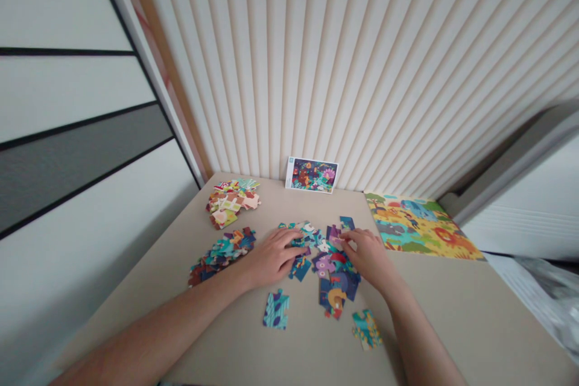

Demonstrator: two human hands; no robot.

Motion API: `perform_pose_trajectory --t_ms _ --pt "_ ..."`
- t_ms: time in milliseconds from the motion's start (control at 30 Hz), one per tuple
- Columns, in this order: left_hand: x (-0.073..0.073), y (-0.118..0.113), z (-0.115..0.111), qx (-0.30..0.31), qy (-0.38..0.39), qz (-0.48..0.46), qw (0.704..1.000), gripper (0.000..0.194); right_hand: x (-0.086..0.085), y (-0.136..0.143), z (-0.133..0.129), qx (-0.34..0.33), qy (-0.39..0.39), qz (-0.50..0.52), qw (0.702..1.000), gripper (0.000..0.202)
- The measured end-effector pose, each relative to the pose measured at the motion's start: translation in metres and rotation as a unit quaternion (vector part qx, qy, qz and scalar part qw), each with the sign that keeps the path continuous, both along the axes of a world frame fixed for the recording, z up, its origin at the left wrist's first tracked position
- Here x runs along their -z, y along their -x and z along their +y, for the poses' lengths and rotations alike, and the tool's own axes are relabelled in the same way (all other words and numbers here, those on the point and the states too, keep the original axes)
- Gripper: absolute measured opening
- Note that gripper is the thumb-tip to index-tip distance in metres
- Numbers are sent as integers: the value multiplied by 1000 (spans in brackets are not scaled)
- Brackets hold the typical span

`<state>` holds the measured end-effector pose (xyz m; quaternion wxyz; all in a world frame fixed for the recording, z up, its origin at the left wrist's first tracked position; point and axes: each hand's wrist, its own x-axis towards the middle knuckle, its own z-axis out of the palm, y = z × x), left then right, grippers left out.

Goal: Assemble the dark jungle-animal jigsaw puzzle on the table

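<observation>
My left hand [271, 258] rests over jigsaw pieces in the middle of the table, its fingers apart. Under and beside its fingertips lie teal and white pieces [309, 230] and a dark blue piece [301, 268]. My right hand [365, 251] pinches a purple-pink puzzle piece [335, 237] between thumb and fingers, at the top of a loose cluster. Lower in that cluster are a purple piece with a pink shape [324, 265] and a dark blue piece with a yellow figure [335, 297]. Some pieces are partly hidden by my hands.
A picture card [313, 175] leans against the pleated wall [271, 72]. Two piles of pieces, one light [231, 200] and one dark [225, 253], lie left. An animal picture puzzle [418, 226] lies right. Single pieces, teal [275, 310] and yellow-green [367, 330], lie nearer me.
</observation>
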<state>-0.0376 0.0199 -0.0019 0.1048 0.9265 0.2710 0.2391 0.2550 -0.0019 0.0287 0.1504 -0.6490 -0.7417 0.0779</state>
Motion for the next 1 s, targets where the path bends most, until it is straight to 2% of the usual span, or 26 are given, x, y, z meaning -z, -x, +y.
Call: perform_pose_trajectory --t_ms 300,500,700,767,900,1000 --pt "-1 0 -1 -1 6 3 1000 37 -14 -22 -7 -93 122 134 979 17" --pt "3 0 1 0 -2 1 1000 37 -18 -26 -14 -193 184 137 954 33" --pt "-1 0 1 8 -25 11 1000 37 -8 -24 -10 -154 168 127 965 14" --pt "-7 -1 -1 55 -49 16 997 40 -7 -24 -8 -146 159 153 964 12" --pt "-16 -7 -10 206 -75 29 975 47 -8 -21 -4 -125 134 213 960 15" --pt "-14 -13 -18 252 -66 29 965 48 -7 -18 0 -95 90 237 963 18"
